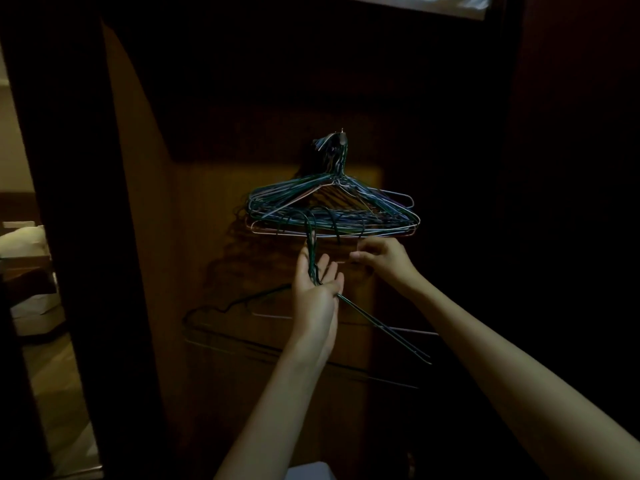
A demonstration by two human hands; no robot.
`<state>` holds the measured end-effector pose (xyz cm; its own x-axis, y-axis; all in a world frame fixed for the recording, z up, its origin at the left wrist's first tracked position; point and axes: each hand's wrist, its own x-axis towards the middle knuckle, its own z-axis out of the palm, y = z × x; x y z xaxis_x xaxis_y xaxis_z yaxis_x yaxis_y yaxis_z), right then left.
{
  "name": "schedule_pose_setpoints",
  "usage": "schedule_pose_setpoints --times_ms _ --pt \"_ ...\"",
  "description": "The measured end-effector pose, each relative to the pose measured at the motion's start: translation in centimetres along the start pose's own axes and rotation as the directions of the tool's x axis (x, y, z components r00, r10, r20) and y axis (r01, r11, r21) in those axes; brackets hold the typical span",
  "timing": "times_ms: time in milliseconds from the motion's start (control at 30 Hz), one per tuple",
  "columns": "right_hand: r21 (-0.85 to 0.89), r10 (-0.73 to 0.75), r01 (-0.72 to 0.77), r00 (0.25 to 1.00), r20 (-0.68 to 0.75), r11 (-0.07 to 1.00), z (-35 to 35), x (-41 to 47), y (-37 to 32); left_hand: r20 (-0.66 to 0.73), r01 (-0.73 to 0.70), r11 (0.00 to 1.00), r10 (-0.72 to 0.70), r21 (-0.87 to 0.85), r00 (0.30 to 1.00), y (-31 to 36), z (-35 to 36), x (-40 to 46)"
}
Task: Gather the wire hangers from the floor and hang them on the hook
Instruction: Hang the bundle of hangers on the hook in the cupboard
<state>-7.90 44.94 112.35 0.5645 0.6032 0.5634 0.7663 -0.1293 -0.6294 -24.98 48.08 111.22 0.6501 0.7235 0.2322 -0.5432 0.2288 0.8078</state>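
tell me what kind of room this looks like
Probably a dim bedroom: wire hangers hang on a hook on a wooden door, with bedding at far left.

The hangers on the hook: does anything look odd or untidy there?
Yes. The wire hangers on the hook are fanned at different angles, not stacked flat. A few dark hangers hang hooked on that bundle's bottom bars, by the left hand.
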Motion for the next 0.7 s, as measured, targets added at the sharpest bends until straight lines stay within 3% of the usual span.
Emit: schedule_pose_setpoints --times_ms 367,700 --pt "0.199 -0.013 0.032 0.995 -0.095 0.979 -0.7 4.9 1.5 -0.006 -0.050 0.999 0.050 0.003 0.999 -1.5 1.6 6.5" --pt "0.145 -0.144 0.173 0.970 -0.196 0.974 -1.9 12.6 0.6 -0.001 -0.125 0.992 0.125 0.021 0.992 -0.4 4.4 13.7"
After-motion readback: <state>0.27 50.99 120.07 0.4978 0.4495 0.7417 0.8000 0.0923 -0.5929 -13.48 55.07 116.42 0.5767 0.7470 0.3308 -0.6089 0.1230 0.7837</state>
